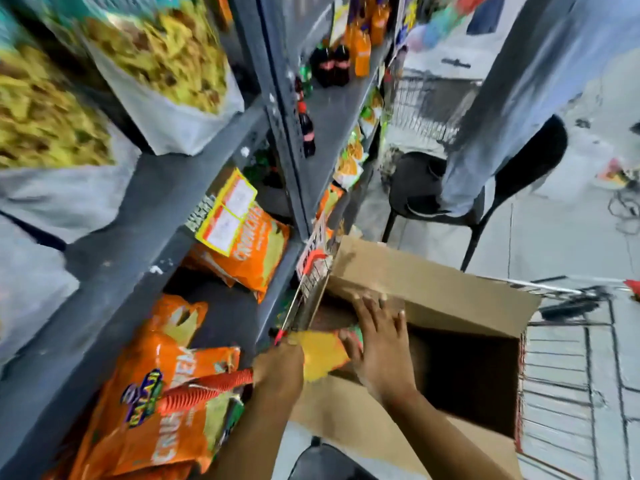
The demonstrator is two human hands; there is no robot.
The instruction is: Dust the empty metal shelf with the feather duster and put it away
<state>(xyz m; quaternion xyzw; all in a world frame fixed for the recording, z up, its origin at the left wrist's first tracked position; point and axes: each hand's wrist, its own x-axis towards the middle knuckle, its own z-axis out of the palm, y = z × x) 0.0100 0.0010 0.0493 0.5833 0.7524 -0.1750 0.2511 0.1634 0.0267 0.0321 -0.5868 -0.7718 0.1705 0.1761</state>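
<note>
The feather duster has a ribbed orange handle (207, 389) and yellow feathers (322, 356). My left hand (280, 368) is shut on the handle, and the feathers poke over the near left edge of an open cardboard box (415, 282). Fingers spread, my right hand (381, 341) lies flat at the box's left side, touching the feathers and something green and red beside them. To the left stands grey metal shelving (156, 209). Its further bay (332, 126) is mostly bare, with a few drink bottles at the back. The picture is blurred.
Orange snack bags (166, 410) lie on the low shelf under the handle, and big sacks of yellow snacks (166, 53) sit above. The box rests in a wire shopping cart (571, 375). Behind it stands a black chair (433, 195), beside a person's jeans-clad leg (502, 98).
</note>
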